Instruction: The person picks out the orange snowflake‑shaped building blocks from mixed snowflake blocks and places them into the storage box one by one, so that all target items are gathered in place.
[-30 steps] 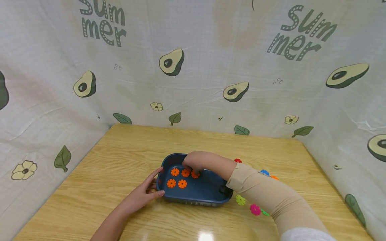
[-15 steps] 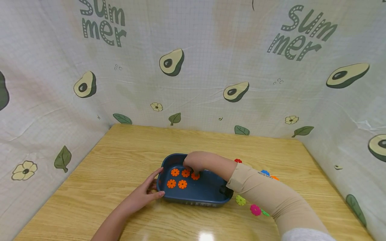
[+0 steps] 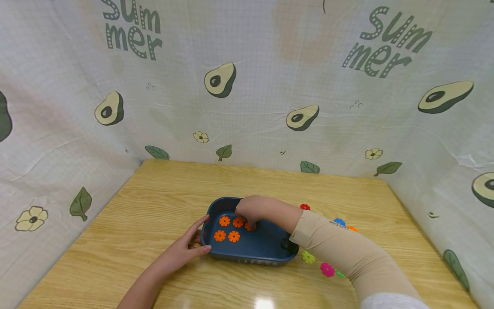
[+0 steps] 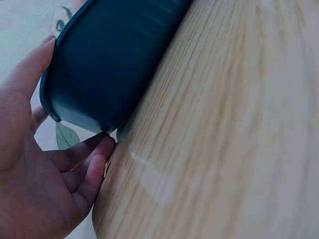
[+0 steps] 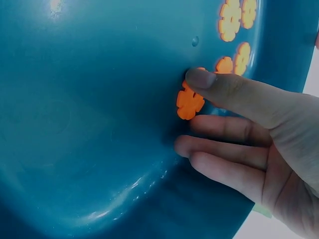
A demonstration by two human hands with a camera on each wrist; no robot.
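A dark blue tray (image 3: 266, 249) sits mid-table on the wooden table (image 3: 154, 201). Several orange snowflake discs (image 3: 224, 221) lie flat on its floor at the left end. My right hand (image 3: 250, 223) reaches down into the tray, its thumb and forefinger pinching one more orange disc (image 5: 188, 103) against the tray floor, beside the other orange discs (image 5: 230, 21). My left hand (image 3: 203, 234) grips the tray's left end, thumb on the rim. In the left wrist view the left hand (image 4: 75, 94) has its fingers (image 4: 94, 159) curled under the tray wall (image 4: 109, 64).
Loose discs lie on the table to the right of the tray: red (image 3: 305, 207), blue (image 3: 339, 221), yellow-green (image 3: 307, 256), pink (image 3: 327, 269). An avocado-print cloth (image 3: 247, 107) walls in the back and both sides. Bare wood stretches left of and behind the tray.
The right hand has sunk slightly toward the tray floor with its disc. The left hand and the tray have stayed put.
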